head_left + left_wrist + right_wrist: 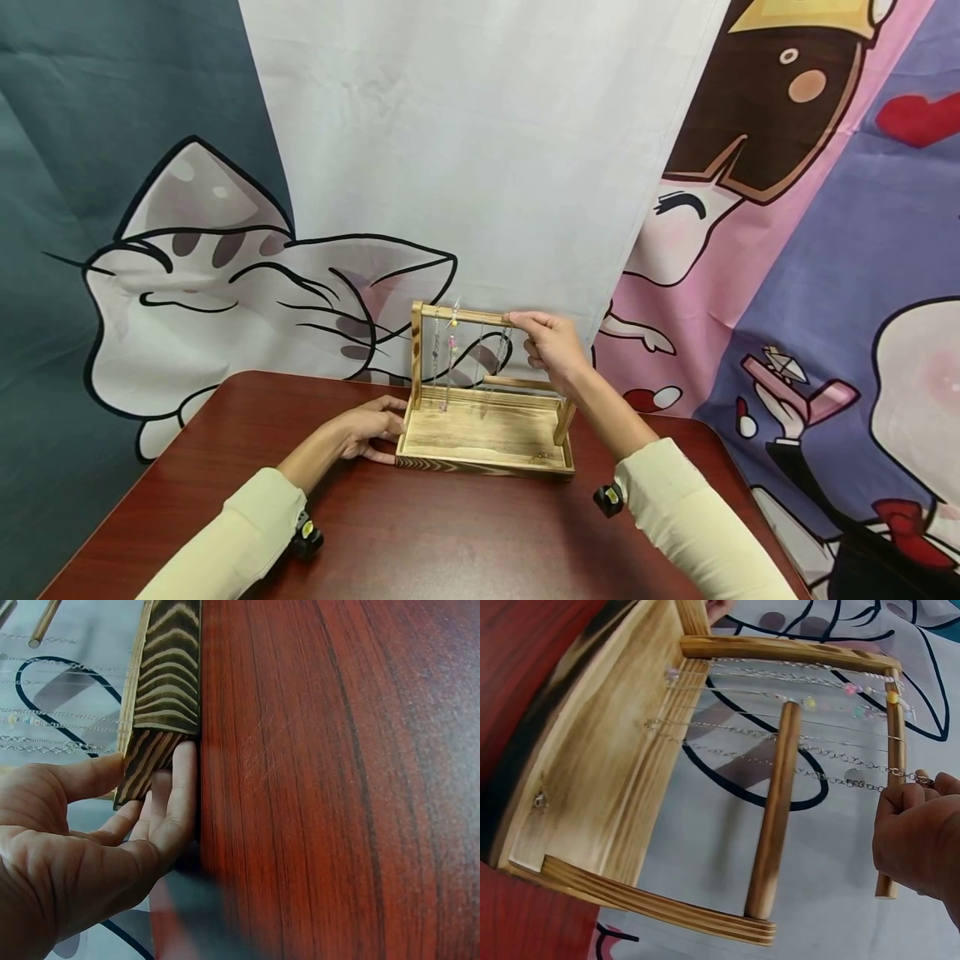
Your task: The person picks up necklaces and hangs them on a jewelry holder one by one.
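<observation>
A wooden jewelry stand (pixel 480 442) with a shallow tray base stands on the table. Its upper bar (pixel 897 754) carries several thin necklaces, among them a beaded necklace (pixel 452 342) in pink and yellow. My left hand (pixel 371 427) holds the tray's left end; in the left wrist view the thumb lies on one edge and fingertips reach the underside. At the upper bar, my right hand (pixel 553 340) pinches a silver chain necklace (pixel 840 756), which hangs over the bar near its free right end. The fingertips are partly hidden in the right wrist view.
A lower wooden bar (pixel 778 817) juts from the short right post. Some small metallic piece (pixel 539 799) lies in the tray, too small to identify. The reddish-brown table (pixel 480 533) extends in front, and a printed cloth (pixel 480 150) hangs behind.
</observation>
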The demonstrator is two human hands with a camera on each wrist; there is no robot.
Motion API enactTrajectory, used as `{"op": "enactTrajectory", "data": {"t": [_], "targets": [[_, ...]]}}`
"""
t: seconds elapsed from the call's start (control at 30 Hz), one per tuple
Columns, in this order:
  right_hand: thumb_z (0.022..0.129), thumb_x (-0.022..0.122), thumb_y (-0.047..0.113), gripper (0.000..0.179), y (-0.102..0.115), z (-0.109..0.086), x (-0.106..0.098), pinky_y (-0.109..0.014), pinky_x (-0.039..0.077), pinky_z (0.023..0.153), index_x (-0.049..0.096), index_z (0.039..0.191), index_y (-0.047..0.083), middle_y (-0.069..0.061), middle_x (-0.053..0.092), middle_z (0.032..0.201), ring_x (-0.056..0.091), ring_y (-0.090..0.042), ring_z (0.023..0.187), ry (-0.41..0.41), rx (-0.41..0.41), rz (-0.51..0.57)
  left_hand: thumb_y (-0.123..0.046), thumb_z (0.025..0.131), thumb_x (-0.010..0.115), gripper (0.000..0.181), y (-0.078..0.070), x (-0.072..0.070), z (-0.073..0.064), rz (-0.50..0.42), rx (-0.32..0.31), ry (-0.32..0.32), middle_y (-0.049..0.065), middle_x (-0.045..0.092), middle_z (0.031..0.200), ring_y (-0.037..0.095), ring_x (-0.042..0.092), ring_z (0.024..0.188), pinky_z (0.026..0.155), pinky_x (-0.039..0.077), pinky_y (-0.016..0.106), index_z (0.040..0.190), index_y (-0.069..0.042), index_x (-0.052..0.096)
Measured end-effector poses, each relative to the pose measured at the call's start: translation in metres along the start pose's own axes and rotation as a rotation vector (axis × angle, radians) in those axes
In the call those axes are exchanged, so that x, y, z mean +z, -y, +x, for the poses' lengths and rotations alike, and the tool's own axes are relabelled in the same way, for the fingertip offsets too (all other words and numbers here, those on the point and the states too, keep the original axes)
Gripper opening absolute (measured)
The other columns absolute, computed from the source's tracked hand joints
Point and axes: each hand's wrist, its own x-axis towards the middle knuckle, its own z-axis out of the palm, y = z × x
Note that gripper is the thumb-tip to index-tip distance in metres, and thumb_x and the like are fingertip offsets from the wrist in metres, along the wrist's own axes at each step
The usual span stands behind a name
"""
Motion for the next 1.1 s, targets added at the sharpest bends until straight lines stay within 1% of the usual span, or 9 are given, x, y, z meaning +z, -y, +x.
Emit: {"op": "enactTrajectory", "data": {"t": [0.23, 0.33, 0.43, 0.5, 0.57, 0.67, 0.7, 0.97, 1.1], "targets": [[0.113, 0.069, 0.020, 0.035, -0.012, -0.004, 0.004, -0.018, 0.024, 0.048, 0.076, 0.140, -0.002, 0.013, 0.075, 0.097, 0.027, -0.001, 0.049, -0.009, 0.008, -0.074, 0.002, 0.106, 0.057, 0.062, 0.000, 0.000, 0.000, 0.001, 0.001, -0.002, 0.025, 0.068, 0.132, 0.032, 0.071, 0.119, 0.087, 0.071, 0.051, 0.164, -0.004, 0.037], [0.112, 0.071, 0.021, 0.036, -0.015, -0.007, 0.005, -0.018, 0.024, 0.045, 0.076, 0.140, -0.001, 0.014, 0.069, 0.076, 0.027, -0.001, 0.046, -0.024, 0.003, -0.120, 0.003, 0.106, 0.057, 0.062, 0.000, 0.000, 0.000, -0.002, 0.001, 0.000, 0.025, 0.067, 0.132, 0.032, 0.071, 0.119, 0.087, 0.071, 0.051, 0.164, -0.004, 0.037], [0.110, 0.073, 0.023, 0.037, -0.018, -0.010, 0.007, -0.020, 0.026, 0.045, 0.077, 0.141, 0.002, 0.015, 0.045, 0.056, 0.026, -0.003, 0.046, -0.038, -0.020, -0.211, 0.002, 0.106, 0.056, 0.062, 0.000, 0.000, -0.001, -0.001, 0.001, -0.001, 0.025, 0.066, 0.133, 0.033, 0.070, 0.119, 0.087, 0.071, 0.051, 0.164, -0.004, 0.037], [0.110, 0.073, 0.024, 0.038, -0.019, -0.014, 0.007, -0.023, 0.043, 0.056, 0.077, 0.142, 0.005, 0.010, 0.062, 0.064, 0.050, -0.006, 0.057, -0.044, -0.043, -0.278, 0.002, 0.106, 0.057, 0.062, 0.001, 0.000, -0.001, 0.000, 0.001, -0.001, 0.025, 0.065, 0.134, 0.033, 0.070, 0.119, 0.087, 0.071, 0.050, 0.164, -0.004, 0.037], [0.111, 0.072, 0.024, 0.039, -0.020, -0.017, 0.007, -0.031, 0.062, 0.085, 0.076, 0.145, 0.006, -0.002, 0.083, 0.094, 0.075, -0.016, 0.088, -0.039, -0.062, -0.311, 0.002, 0.106, 0.058, 0.063, 0.001, 0.000, 0.000, -0.002, 0.001, 0.000, 0.024, 0.064, 0.136, 0.033, 0.070, 0.119, 0.086, 0.071, 0.050, 0.164, -0.005, 0.037], [0.111, 0.072, 0.024, 0.039, -0.024, -0.021, 0.006, -0.051, 0.051, 0.128, 0.075, 0.146, 0.006, -0.011, 0.074, 0.151, 0.066, -0.030, 0.148, -0.037, -0.076, -0.331, 0.002, 0.106, 0.058, 0.063, 0.001, 0.000, 0.000, -0.005, 0.001, 0.002, 0.024, 0.063, 0.138, 0.032, 0.070, 0.119, 0.086, 0.071, 0.050, 0.165, -0.005, 0.036], [0.111, 0.072, 0.023, 0.039, -0.026, -0.022, 0.005, -0.053, 0.047, 0.132, 0.075, 0.146, 0.006, -0.013, 0.072, 0.154, 0.062, -0.032, 0.152, -0.035, -0.078, -0.335, 0.001, 0.106, 0.059, 0.063, 0.001, 0.000, 0.000, -0.005, 0.001, 0.003, 0.024, 0.063, 0.138, 0.032, 0.070, 0.119, 0.087, 0.071, 0.050, 0.165, -0.005, 0.036], [0.110, 0.072, 0.023, 0.037, -0.046, -0.034, -0.002, -0.040, 0.058, 0.113, 0.078, 0.140, 0.003, -0.014, 0.077, 0.146, 0.071, -0.025, 0.134, -0.038, -0.094, -0.382, 0.001, 0.106, 0.059, 0.063, 0.002, -0.001, 0.000, -0.007, 0.008, 0.007, 0.024, 0.065, 0.137, 0.032, 0.071, 0.120, 0.087, 0.071, 0.051, 0.165, -0.004, 0.036], [0.108, 0.074, 0.021, 0.031, -0.054, -0.041, -0.004, -0.029, 0.059, 0.092, 0.081, 0.132, 0.002, -0.014, 0.081, 0.137, 0.069, -0.013, 0.095, -0.035, -0.094, -0.378, 0.001, 0.106, 0.059, 0.063, 0.002, -0.001, 0.000, -0.007, 0.007, 0.007, 0.024, 0.066, 0.136, 0.032, 0.071, 0.120, 0.088, 0.071, 0.051, 0.164, -0.004, 0.036]]}}
